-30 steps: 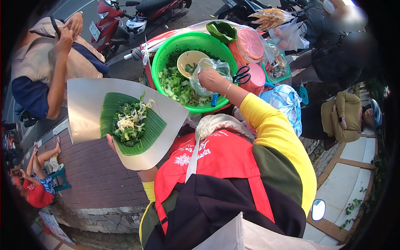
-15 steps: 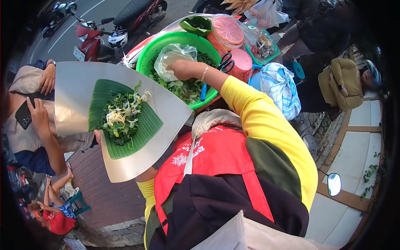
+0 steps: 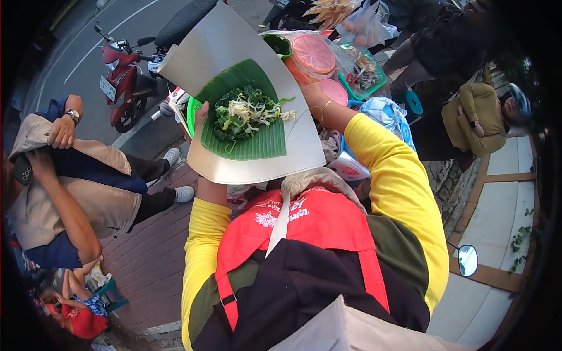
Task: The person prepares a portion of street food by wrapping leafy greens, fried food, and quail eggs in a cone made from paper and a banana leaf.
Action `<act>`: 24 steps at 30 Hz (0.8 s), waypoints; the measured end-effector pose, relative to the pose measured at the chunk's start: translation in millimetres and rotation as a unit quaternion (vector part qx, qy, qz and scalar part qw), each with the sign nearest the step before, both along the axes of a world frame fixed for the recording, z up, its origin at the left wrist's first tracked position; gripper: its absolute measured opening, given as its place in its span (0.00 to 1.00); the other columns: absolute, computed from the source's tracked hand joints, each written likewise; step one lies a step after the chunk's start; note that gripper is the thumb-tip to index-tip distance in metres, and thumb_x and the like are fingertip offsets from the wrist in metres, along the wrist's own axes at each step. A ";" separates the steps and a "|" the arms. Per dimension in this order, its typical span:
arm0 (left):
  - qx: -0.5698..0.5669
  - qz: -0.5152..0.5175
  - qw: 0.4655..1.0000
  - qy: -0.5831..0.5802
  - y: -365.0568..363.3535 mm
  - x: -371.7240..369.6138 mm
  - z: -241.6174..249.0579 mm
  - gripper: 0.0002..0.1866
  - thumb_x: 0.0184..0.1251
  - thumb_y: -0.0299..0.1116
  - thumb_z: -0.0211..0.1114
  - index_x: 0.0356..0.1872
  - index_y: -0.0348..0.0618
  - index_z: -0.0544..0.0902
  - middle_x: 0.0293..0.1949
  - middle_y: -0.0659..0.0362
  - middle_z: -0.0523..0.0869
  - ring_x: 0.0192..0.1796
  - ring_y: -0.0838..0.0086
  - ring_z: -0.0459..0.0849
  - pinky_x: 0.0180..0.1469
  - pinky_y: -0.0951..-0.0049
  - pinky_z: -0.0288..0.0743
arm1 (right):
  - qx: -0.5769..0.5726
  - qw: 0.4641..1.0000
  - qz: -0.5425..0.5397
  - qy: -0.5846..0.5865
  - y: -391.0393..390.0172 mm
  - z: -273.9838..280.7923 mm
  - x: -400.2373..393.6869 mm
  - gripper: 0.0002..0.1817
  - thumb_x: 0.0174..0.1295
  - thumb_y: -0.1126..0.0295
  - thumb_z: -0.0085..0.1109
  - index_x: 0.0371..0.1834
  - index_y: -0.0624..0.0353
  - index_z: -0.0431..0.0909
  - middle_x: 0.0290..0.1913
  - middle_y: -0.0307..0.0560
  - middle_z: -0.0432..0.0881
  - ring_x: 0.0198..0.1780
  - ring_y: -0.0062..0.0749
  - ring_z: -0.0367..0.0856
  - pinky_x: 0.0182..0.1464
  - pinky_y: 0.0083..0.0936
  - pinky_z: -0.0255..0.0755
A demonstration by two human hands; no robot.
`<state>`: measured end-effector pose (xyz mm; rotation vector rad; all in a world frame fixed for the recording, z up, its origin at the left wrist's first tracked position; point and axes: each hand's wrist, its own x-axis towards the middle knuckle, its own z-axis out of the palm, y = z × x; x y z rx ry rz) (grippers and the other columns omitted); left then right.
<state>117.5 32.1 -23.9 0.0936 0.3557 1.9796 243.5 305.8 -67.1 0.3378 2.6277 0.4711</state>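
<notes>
My left hand [image 3: 201,113] holds a sheet of brown wrapping paper [image 3: 193,50] from its left side, thumb over the edge and the other fingers hidden underneath. On the paper lies a piece of banana leaf [image 3: 263,149], topped with a heap of chopped green leaves and pale bean sprouts [image 3: 246,114]. My right hand [image 3: 315,98] is beyond the paper's right edge, close to a pink-lidded tub [image 3: 333,92]; its fingers are mostly hidden. Behind the paper, only a sliver of the green basket [image 3: 192,115] shows.
A larger tub with a pink lid [image 3: 313,54] and a green tray of small packets [image 3: 369,76] stand at the back right, near a blue-and-white cloth bundle [image 3: 389,117]. A person in a beige vest [image 3: 82,169] stands at left. A red motorbike [image 3: 120,82] is parked behind.
The paper with leaf and greens has moved right and up, now covering most of the basket. My right hand has left the basket and moved right; the clear plastic bag around it is out of sight.
</notes>
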 end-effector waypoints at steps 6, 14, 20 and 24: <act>-0.011 -0.072 0.997 -0.024 32.4 -34.3 -29.5 0.20 0.65 0.44 0.55 0.47 0.39 0.79 0.42 0.51 0.85 0.43 0.59 0.85 0.48 0.57 0.80 | -0.006 0.995 -0.069 0.069 12.9 127.0 60.5 0.09 0.42 0.68 0.65 0.27 0.61 0.83 0.34 0.54 0.84 0.39 0.44 0.84 0.40 0.33 0.78; -0.034 0.008 0.999 0.030 55.7 -47.5 -64.0 0.17 0.60 0.41 0.59 0.44 0.39 0.79 0.40 0.52 0.86 0.39 0.62 0.86 0.44 0.62 0.82 | -0.113 0.981 -0.090 0.132 -12.2 230.8 65.7 0.34 0.37 0.43 0.71 0.37 0.63 0.80 0.39 0.53 0.83 0.43 0.45 0.82 0.47 0.35 0.74; -0.080 -0.006 0.996 0.027 58.5 -43.1 -55.6 0.18 0.56 0.41 0.61 0.43 0.40 0.80 0.37 0.52 0.86 0.37 0.62 0.86 0.43 0.62 0.82 | 0.005 0.994 0.057 0.088 -26.9 147.7 -18.4 0.43 0.34 0.42 0.70 0.48 0.65 0.74 0.49 0.57 0.78 0.54 0.44 0.76 0.54 0.30 0.72; -0.111 -0.008 0.993 0.031 66.9 -52.3 -73.1 0.17 0.56 0.40 0.60 0.42 0.40 0.81 0.35 0.53 0.87 0.34 0.62 0.86 0.41 0.63 0.82 | 0.037 0.997 0.074 0.004 -59.9 133.1 -59.0 0.46 0.29 0.35 0.72 0.48 0.59 0.81 0.48 0.50 0.82 0.53 0.36 0.79 0.54 0.31 0.72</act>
